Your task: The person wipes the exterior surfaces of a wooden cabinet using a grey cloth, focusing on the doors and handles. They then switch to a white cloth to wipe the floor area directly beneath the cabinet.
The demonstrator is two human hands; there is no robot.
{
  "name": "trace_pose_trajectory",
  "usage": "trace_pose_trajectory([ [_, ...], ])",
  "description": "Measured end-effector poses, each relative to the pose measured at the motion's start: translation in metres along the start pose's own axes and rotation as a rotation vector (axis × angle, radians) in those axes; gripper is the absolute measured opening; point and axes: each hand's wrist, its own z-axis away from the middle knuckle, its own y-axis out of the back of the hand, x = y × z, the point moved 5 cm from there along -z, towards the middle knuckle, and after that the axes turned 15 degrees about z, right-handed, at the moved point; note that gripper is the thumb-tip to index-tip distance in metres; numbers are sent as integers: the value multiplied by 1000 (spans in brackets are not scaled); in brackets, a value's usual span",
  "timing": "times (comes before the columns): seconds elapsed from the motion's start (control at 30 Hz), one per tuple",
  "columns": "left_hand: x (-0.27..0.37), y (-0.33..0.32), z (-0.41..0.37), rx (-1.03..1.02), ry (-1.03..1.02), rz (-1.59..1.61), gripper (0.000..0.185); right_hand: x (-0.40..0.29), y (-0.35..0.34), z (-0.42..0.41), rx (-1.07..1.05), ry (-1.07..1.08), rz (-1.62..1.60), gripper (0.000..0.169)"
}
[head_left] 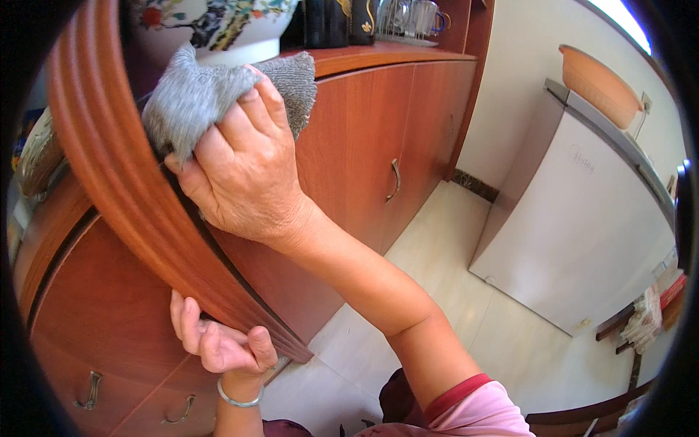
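My right hand (251, 158) grips a grey ribbed cloth (191, 101), which bunches over the fingers and hangs past both sides of the fist. The cloth is at the inner edge of a grooved wooden post (131, 180) of a cabinet. Behind it stands a white porcelain vessel (240, 52) painted with a tree and flowers. Lower down, my left hand (224, 338), with a bangle at the wrist, is palm up beside the post's lower part. Its fingers are curled apart and hold nothing; whether they touch the wood I cannot tell.
Reddish wooden cabinet doors (360, 136) with metal handles (394, 180) run to the right. Dark bottles (326, 24) and glass mugs (423, 19) stand on the cabinet top. A Midea chest freezer (579, 202) bears an orange plastic basin (600, 84). Drawers (125, 377) are at lower left.
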Motion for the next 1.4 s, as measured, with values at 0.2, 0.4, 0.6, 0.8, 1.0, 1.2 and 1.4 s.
trace_pose_trajectory([
  [0.2, 0, -2, 4, -96, -58, -202, 46, 50, 19, 116, -53, -564, -276, 28],
  [0.4, 5, -13, 0, -125, -55, -234, 40, 126, 57, 242, -212, -830, -6, 23],
  [0.6, 1, -10, 1, -123, -141, -211, 41, 123, 21, 99, -81, -450, 101, 33],
  [0.8, 6, -10, 2, -166, -133, -294, 41, 133, 25, 113, 40, -351, 115, 43],
  [1.0, 7, -21, 8, -98, -43, -350, 34, 141, 62, 323, -390, -674, 132, 43],
  [1.2, -2, -20, 16, -109, -39, -332, 34, 138, 119, 513, -376, -1234, 316, 52],
  [1.4, 1, -23, 10, -248, -57, -635, 39, 177, 124, 581, -118, -2286, 66, 68],
])
